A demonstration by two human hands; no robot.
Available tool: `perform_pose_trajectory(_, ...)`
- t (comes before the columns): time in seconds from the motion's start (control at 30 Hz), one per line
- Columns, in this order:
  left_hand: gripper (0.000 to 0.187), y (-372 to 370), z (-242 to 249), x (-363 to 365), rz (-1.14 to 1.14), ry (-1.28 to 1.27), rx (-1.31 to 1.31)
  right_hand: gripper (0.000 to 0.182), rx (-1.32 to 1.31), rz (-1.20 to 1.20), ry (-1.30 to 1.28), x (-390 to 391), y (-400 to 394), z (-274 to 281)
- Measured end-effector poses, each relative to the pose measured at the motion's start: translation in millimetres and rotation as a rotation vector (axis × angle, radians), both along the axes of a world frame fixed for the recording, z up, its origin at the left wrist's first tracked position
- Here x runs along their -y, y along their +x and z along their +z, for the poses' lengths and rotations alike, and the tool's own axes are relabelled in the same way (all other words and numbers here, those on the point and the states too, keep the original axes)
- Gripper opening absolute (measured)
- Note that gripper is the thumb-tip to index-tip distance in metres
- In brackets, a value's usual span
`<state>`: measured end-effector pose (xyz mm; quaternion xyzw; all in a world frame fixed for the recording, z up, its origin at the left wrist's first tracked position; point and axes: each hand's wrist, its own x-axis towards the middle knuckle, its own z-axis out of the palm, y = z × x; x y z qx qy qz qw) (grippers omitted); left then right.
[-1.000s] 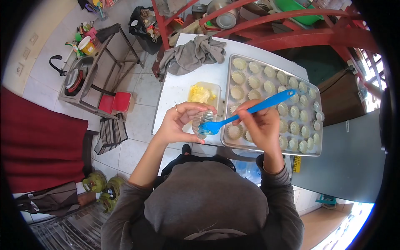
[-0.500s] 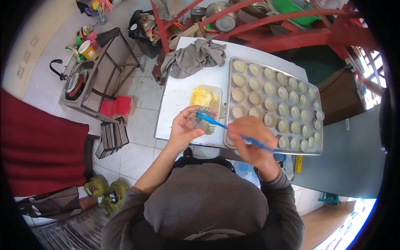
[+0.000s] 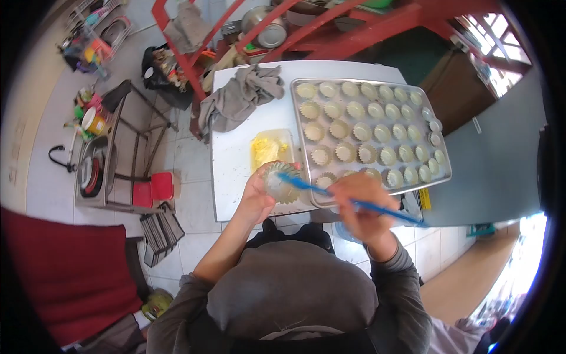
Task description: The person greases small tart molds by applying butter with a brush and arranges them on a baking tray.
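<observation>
My left hand (image 3: 257, 197) grips a fluted metal tart mould (image 3: 284, 190), its hollow tilted up toward me. In my right hand (image 3: 362, 206) is a blue brush (image 3: 386, 212), held by its handle with the head inside the mould. Motion blurs the brush. Just beyond my left hand stands a clear plastic tub (image 3: 287, 154) holding soft yellow fat (image 3: 266, 150), which looks like margarine. To the right lies a large metal baking tray (image 3: 299, 127) with rows of similar fluted moulds (image 3: 355, 110); my right hand is over its near edge.
The white table (image 3: 230, 171) carries the tub, the tray and a crumpled grey cloth (image 3: 244, 94) at its back left. Red wooden railings (image 3: 354, 44) rise behind it. A sink stand (image 3: 94, 177) and a red stool (image 3: 154, 187) are to the left.
The view has shifted, so the table sits further left. The mould is turned more toward me, and the brush head has moved within it. Both hands keep their hold.
</observation>
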<state>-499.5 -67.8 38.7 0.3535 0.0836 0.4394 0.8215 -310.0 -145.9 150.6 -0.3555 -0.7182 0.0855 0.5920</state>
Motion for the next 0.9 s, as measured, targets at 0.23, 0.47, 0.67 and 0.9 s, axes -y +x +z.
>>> perform_pose_trajectory(0.23,0.075,23.6,1.9,-20.0,-0.353,0.081,0.016,0.010,-0.195,-0.097,-0.227,29.1,18.5,3.8)
perform_pose_trajectory(0.47,0.073,67.6,-23.2,-4.9,-0.303,-0.133,0.007,0.021,0.046,-0.368,-0.071,36.6,55.0,0.2)
perform_pose_trajectory(0.67,0.068,130.7,-5.1,16.1,-0.393,-0.266,-0.033,0.024,0.058,-0.246,-0.015,40.6,103.2,-8.6)
perform_pose_trajectory(0.9,0.061,229.3,25.5,23.3,-0.482,-0.059,-0.209,0.013,-0.302,-0.669,-0.013,87.9,233.4,-16.1)
